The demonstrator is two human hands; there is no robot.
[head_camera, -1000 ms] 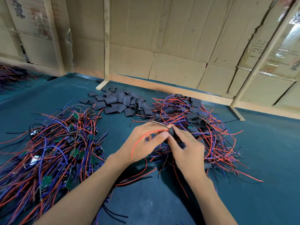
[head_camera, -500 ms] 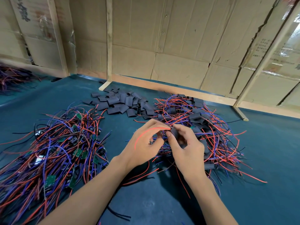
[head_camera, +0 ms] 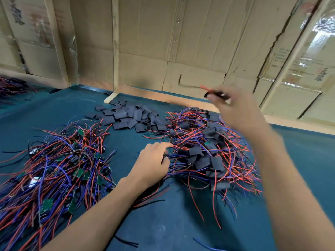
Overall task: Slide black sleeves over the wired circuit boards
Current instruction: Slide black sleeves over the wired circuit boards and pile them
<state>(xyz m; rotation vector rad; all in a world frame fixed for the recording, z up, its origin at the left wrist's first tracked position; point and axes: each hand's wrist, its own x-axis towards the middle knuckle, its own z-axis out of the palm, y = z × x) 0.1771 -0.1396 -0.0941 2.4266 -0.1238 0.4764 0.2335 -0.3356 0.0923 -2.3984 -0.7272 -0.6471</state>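
Observation:
My right hand [head_camera: 237,111] is raised over the far right of the table and pinches a black-sleeved board [head_camera: 215,94]. Its red and dark wires trail to the left, blurred by motion. My left hand [head_camera: 152,163] is low over the green table [head_camera: 181,223], fingers loosely curled. Its fingertips touch the left edge of the pile of sleeved boards [head_camera: 208,156]. A heap of bare green boards with red and blue wires [head_camera: 54,169] lies at the left. Loose black sleeves [head_camera: 130,116] are piled at the back centre.
Cardboard walls [head_camera: 190,42] with wooden posts [head_camera: 115,51] close off the back of the table. Another bundle of wires [head_camera: 10,87] lies at the far left edge. A few stray black wires [head_camera: 148,203] lie near my left forearm.
My hands have parted. The right hand rose up and to the right with the sleeved board. The left hand let go and dropped to the table beside the sleeved pile.

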